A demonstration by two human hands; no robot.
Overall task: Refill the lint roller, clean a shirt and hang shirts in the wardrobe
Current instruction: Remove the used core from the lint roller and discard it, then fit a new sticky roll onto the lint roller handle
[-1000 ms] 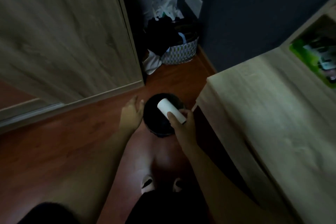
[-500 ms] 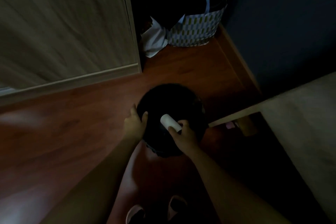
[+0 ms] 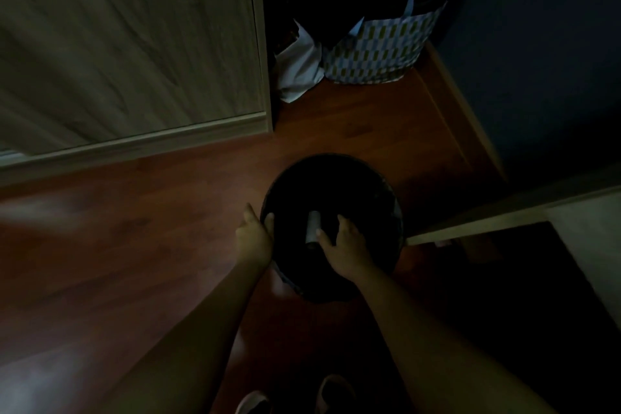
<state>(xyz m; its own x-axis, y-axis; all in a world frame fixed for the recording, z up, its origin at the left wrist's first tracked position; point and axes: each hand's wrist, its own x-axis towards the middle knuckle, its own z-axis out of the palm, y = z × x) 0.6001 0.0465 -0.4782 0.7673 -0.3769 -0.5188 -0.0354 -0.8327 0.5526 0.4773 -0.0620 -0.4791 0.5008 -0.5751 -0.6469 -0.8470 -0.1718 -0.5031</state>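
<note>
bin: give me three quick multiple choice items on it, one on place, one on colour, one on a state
1. Where does the bin stand?
A on a table
B on the floor
C inside a bag

2. The tube seen against the bin's opening is:
A white
B red
C green

3. The left hand:
A holds the tube
B lies flat on the floor
C grips the bin's rim

Key: B, the wooden floor shows all round it; A, it looks pale against the dark bin; C, the thumb is inside the rim and the fingers outside.
</note>
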